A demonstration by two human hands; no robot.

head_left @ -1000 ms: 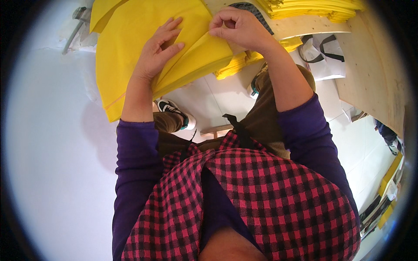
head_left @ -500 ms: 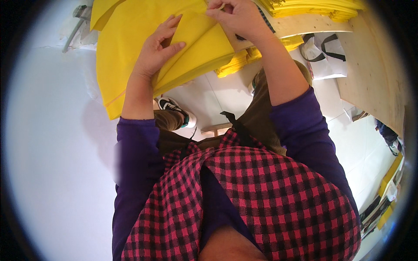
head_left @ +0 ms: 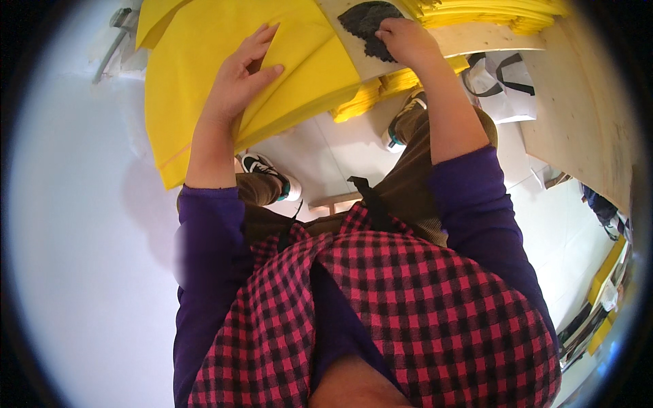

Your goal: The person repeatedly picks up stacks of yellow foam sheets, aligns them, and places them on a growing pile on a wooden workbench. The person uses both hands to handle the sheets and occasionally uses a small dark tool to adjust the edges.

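Large yellow sheets (head_left: 183,81), apparently cloth, lie stacked on the work surface, the top one creased near its right side. My left hand (head_left: 241,75) rests on the stack with fingers extended and thumb apart, holding nothing. To the right of the sheets is a dark, loose-looking patch (head_left: 367,24) with a ragged edge, perhaps many small black pieces. My right hand (head_left: 408,42) is at the right edge of this patch, its fingers bent and pressed together. Whatever is between those fingertips is too small or hidden to make out.
More folded yellow pieces (head_left: 490,17) are piled at the far right, with others (head_left: 381,92) below the wooden tabletop (head_left: 490,42). A white bag (head_left: 507,88) with black handles stands beside a wooden panel (head_left: 578,102). A white wall (head_left: 81,238) runs along the left.
My right hand has moved right, off the edge of the yellow sheet to the dark patch, which now shows more. The sheet's raised fold lies flatter. My left hand stays in place.
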